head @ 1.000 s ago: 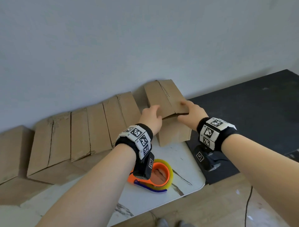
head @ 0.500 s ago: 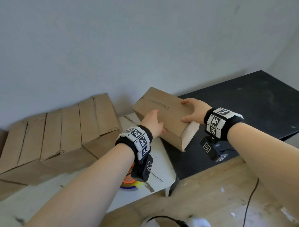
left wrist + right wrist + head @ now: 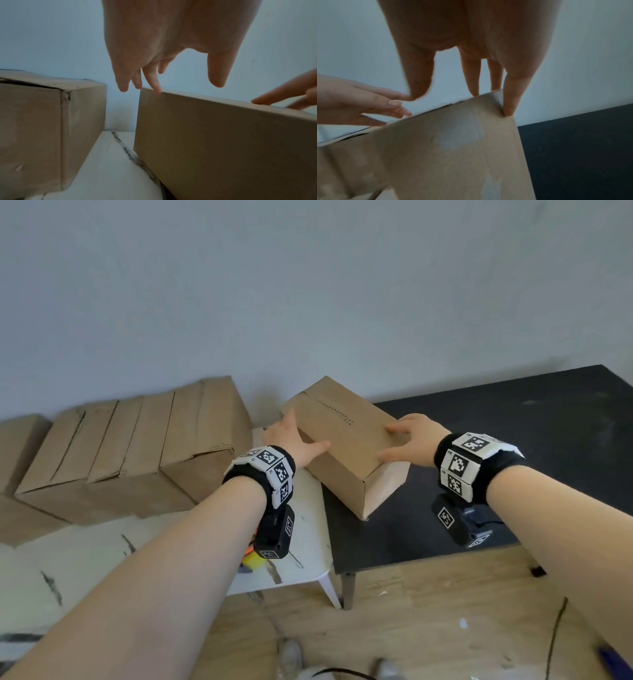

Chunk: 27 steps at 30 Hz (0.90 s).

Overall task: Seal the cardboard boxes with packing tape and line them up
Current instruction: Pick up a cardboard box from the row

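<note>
The box [image 3: 346, 440] lies at an angle across the gap between the white bench [image 3: 301, 542] and the black bench [image 3: 513, 446], apart from the row of boxes [image 3: 137, 450]. The left hand [image 3: 291, 436] and the right hand [image 3: 407, 440] are spread on it with straight fingers (nothing pinched). This seems the lining-up step; next the box needs turning parallel to the row.

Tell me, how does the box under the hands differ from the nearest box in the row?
The handled box lies askew, straddling the white table and black table; the row box sits squarely on white. Both hands touch the first; none touch the second. Both are plain brown cardboard.
</note>
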Available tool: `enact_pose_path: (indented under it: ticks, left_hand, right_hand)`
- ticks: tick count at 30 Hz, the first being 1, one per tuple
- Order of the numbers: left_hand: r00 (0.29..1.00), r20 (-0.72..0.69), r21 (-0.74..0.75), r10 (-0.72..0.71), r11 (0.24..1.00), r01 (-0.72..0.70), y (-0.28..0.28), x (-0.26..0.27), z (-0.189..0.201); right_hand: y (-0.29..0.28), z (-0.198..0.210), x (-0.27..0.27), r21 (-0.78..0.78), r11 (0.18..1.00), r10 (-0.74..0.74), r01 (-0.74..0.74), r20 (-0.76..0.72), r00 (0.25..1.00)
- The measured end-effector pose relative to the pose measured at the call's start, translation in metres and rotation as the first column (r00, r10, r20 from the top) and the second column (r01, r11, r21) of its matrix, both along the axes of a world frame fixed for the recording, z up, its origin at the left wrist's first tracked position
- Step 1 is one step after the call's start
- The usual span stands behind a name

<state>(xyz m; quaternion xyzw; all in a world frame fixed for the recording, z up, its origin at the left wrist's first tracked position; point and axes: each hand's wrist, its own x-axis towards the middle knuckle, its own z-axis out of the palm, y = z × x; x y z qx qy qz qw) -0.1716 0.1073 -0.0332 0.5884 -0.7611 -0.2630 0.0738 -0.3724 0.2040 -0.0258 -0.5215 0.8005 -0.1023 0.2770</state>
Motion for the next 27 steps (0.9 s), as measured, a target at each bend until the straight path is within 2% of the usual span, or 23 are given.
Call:
enact_pose_path:
  ticks: [2,5,9,12,15,19,25,27]
  left_hand:
    - [0.999,0.021,-0.024,0.042,0.999,-0.042,0.007,-0.001,-0.002]
    - [0.994,-0.032,0.025,0.103,0.994,-0.102,0.009,0.001,0.000]
    - [0.991,-0.037,0.035,0.128,0.991,-0.127,0.004,0.008,0.002]
    - [0.993,-0.034,0.026,0.111,0.994,-0.110,-0.002,0.012,0.003]
    - [0.990,-0.103,0.098,0.095,0.992,-0.085,-0.009,0.016,0.005]
    - [0.998,-0.064,0.117,-0.018,0.993,0.025,-0.003,0.019,-0.002]
    - [0.988,-0.012,0.098,-0.152,0.984,0.152,-0.008,0.030,-0.009]
    - [0.976,0.005,0.099,-0.217,0.971,0.216,-0.015,0.039,-0.008]
  right_hand:
    - [0.000,-0.001,0.014,0.044,0.999,0.030,-0.027,-0.065,0.997]
    - [0.002,-0.010,0.035,0.061,0.998,0.013,-0.003,-0.155,0.988]
    - [0.000,-0.016,0.046,0.083,0.995,-0.051,0.064,-0.153,0.987]
    - [-0.002,-0.010,0.038,0.140,0.990,0.049,-0.026,-0.160,0.986]
    - [-0.002,-0.002,0.021,0.178,0.973,0.189,-0.150,-0.228,0.955]
    - [-0.002,0.000,0.017,0.151,0.973,0.212,-0.172,-0.318,0.924]
    - [-0.002,-0.007,0.044,0.124,0.991,0.094,-0.048,-0.396,0.914]
    - [-0.004,-0.004,0.061,0.090,0.994,0.096,-0.064,-0.407,0.908]
